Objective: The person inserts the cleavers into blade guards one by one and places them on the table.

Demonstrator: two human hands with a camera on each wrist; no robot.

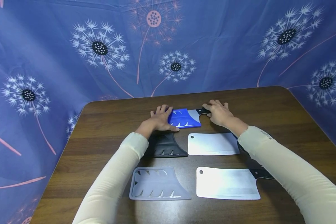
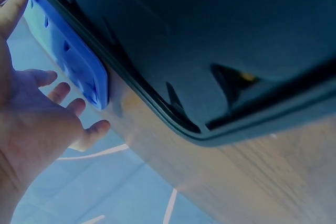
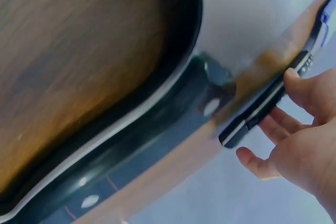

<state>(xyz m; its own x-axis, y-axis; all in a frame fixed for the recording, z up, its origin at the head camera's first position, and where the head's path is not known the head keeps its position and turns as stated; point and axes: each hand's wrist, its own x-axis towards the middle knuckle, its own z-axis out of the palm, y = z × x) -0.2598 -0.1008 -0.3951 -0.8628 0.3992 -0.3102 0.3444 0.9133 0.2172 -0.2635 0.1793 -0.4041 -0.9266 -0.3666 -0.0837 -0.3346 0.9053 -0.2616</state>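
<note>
At the far side of the table, a cleaver [image 1: 194,114] sits with most of its blade inside a blue blade guard [image 1: 184,119]. My right hand [image 1: 219,113] pinches its black handle [image 3: 268,98] between thumb and fingers. Around the guard's left end my left hand [image 1: 160,119] lies with fingers spread, thumb by the near edge; the left wrist view shows the hand [image 2: 37,108] beside the blue guard [image 2: 79,66], fingers loosely extended. Exact contact there cannot be told. Nearer lies a black blade guard [image 1: 168,147], partly under my left forearm.
A bare cleaver [image 1: 214,144] lies right of the black guard, its handle partly hidden by my right sleeve. Closest to me are a translucent grey blade guard [image 1: 158,183] and another bare cleaver [image 1: 226,183]. Behind the wooden table [image 1: 114,115] hangs a blue dandelion-print cloth [image 1: 212,46].
</note>
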